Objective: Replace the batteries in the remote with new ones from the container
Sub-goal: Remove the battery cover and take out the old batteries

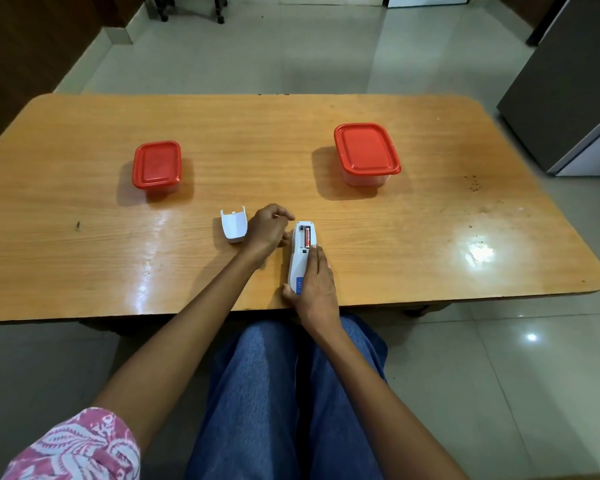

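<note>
head view: the remote [301, 252] lies face down near the table [430, 237] edge, cover [234, 226] off beside it, one battery [307, 236] seated. the right hand [315, 282] pins the remote; the left hand [269, 227] is curled, contents unclear. both containers [157, 165] [366, 152] are lidded. next, likely pry out that battery.
</note>
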